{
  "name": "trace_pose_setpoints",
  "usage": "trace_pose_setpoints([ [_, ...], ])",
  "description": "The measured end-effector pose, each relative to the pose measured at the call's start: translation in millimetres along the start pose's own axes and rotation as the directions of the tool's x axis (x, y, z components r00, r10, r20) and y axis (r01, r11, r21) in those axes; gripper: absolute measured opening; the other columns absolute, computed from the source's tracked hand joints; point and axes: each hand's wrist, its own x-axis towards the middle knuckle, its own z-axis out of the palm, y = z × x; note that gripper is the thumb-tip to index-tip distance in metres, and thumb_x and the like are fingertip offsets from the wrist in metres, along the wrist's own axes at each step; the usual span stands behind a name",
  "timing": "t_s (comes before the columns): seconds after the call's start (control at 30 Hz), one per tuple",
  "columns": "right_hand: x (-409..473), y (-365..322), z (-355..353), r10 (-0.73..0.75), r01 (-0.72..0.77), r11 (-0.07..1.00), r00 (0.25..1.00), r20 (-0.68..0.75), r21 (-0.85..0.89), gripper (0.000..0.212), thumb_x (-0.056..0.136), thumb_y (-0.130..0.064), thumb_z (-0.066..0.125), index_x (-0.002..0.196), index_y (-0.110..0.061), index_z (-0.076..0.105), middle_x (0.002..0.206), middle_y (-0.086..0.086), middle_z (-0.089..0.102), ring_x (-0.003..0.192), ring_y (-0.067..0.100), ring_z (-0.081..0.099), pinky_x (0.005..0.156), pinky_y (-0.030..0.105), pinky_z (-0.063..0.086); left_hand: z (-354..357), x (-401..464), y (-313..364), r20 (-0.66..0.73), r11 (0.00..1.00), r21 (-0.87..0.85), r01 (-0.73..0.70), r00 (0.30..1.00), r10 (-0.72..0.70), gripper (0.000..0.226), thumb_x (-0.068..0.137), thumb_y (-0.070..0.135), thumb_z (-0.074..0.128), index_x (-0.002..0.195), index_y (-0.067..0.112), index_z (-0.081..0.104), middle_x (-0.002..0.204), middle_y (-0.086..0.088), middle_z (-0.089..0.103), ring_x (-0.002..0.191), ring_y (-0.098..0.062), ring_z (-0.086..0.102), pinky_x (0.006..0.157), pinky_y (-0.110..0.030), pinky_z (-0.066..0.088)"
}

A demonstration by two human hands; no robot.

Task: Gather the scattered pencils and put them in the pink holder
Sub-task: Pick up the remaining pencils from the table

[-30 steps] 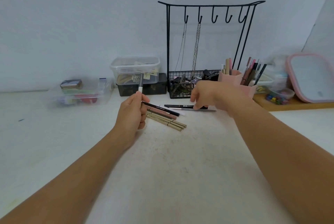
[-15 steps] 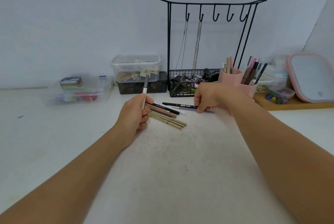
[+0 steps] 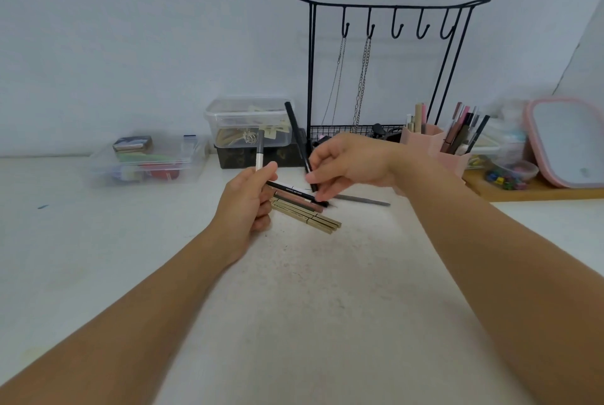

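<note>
Lifted off the counter [image 3: 327,306] since half a second ago, the black pencil [image 3: 297,139] now stands nearly upright at the frame's centre, pinched at its lower end by the right hand [image 3: 346,164]; before, it lay flat under those fingers. The left hand [image 3: 246,205] has barely shifted and keeps its grip closed round the white-and-grey pencil [image 3: 260,151], which points up and slightly left.

Loose pencils [image 3: 304,208] lie in a fan just below and between the two hands: a black one, a brownish one and several gold ones, long axes running from upper left to lower right. One grey pencil [image 3: 362,200] lies apart, to the right of the fan, under the right wrist.

Up and to the right of the right hand stands the pink holder [image 3: 425,139], already bristling with pencils. The right hand is much the nearer to it, and the black pencil's upright axis already roughly matches the holder's opening, so I judge a short carry to the right would deliver it.
</note>
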Motion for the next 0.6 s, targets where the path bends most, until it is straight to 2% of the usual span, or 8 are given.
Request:
trace_pose_setpoints([
  [0.1, 5.9, -5.3, 21.2, -0.034, 0.027, 0.989, 0.998, 0.043, 0.148, 0.009, 0.09, -0.008, 0.072, 0.093, -0.005, 0.064, 0.074, 0.007, 0.074, 0.083, 0.021, 0.076, 0.074, 0.024, 0.062, 0.6, 1.4, -1.2, 0.008, 0.998, -0.044, -0.044, 0.999, 0.044, 0.023, 0.1, 0.037, 0.057, 0.095, 0.015, 0.056, 0.062, 0.001, 0.036, 0.051, -0.012, 0.029, 0.046, -0.026, 0.024],
  [0.17, 10.2, -4.5, 31.7, -0.042, 0.038, 0.985, 0.999, 0.015, 0.168, 0.01, 0.088, -0.009, 0.075, 0.09, -0.005, 0.066, 0.074, 0.008, 0.074, 0.078, 0.02, 0.075, 0.07, 0.023, 0.062, 1.2, 2.4, -1.3, 0.014, 0.996, -0.066, -0.062, 0.998, 0.063, 0.025, 0.101, 0.038, 0.055, 0.096, 0.014, 0.056, 0.06, 0.001, 0.039, 0.05, -0.012, 0.033, 0.049, -0.027, 0.028],
  [0.27, 14.8, -2.1, 45.1, -0.063, 0.069, 0.989, 0.997, -0.048, 0.128, 0.011, 0.085, -0.009, 0.079, 0.087, -0.004, 0.069, 0.075, 0.009, 0.074, 0.072, 0.016, 0.074, 0.066, 0.023, 0.061, 0.4, 3.4, -2.8, 0.022, 0.995, -0.056, -0.087, 0.996, 0.088, 0.029, 0.098, 0.039, 0.058, 0.099, 0.012, 0.05, 0.062, 0.0, 0.045, 0.056, -0.014, 0.04, 0.055, -0.03, 0.034],
  [0.33, 16.7, -1.8, 53.8, -0.089, 0.098, 0.988, 0.993, -0.08, 0.116, 0.012, 0.083, -0.007, 0.08, 0.086, 0.0, 0.072, 0.074, 0.012, 0.074, 0.068, 0.016, 0.073, 0.063, 0.021, 0.059, 0.0, 2.8, -4.4, 0.046, 0.995, -0.035, -0.097, 0.994, 0.098, 0.031, 0.094, 0.042, 0.06, 0.1, 0.013, 0.05, 0.067, -0.003, 0.055, 0.066, -0.021, 0.05, 0.065, -0.036, 0.042],
  [0.43, 18.5, -2.9, 66.8, -0.123, 0.133, 0.989, 0.984, -0.127, 0.07, 0.015, 0.082, -0.005, 0.081, 0.087, 0.006, 0.073, 0.074, 0.017, 0.074, 0.065, 0.016, 0.072, 0.06, 0.02, 0.056, 0.8, 1.2, -5.8, 0.037, 0.992, 0.023, -0.123, 0.992, 0.123, 0.024, 0.101, 0.037, 0.056, 0.093, 0.014, 0.055, 0.076, 0.0, 0.069, 0.073, -0.02, 0.063, 0.078, -0.045, 0.05],
  [0.5, 20.1, -3.0, 73.7, -0.145, 0.15, 0.988, 0.973, -0.178, 0.019, 0.011, 0.081, -0.003, 0.079, 0.083, 0.007, 0.074, 0.076, 0.023, 0.075, 0.064, 0.018, 0.072, 0.058, 0.021, 0.056, -1.0, 2.5, -7.5, 0.003, 0.987, 0.084, -0.134, 0.991, 0.134, 0.027, 0.106, 0.036, 0.048, 0.096, 0.014, 0.059, 0.074, -0.001, 0.069, 0.068, -0.017, 0.065, 0.078, -0.044, 0.054],
  [0.6, 22.0, -2.7, 80.7, -0.158, 0.142, 0.986, 0.96, -0.232, -0.081, 0.008, 0.081, -0.001, 0.076, 0.077, 0.006, 0.076, 0.071, 0.022, 0.074, 0.06, 0.021, 0.071, 0.054, 0.023, 0.056, -4.5, 5.5, -9.6, -0.008, 0.981, 0.128, -0.147, 0.989, 0.15, 0.034, 0.107, 0.04, 0.041, 0.094, 0.012, 0.054, 0.071, -0.01, 0.063, 0.066, -0.025, 0.059, 0.072, -0.045, 0.051],
])
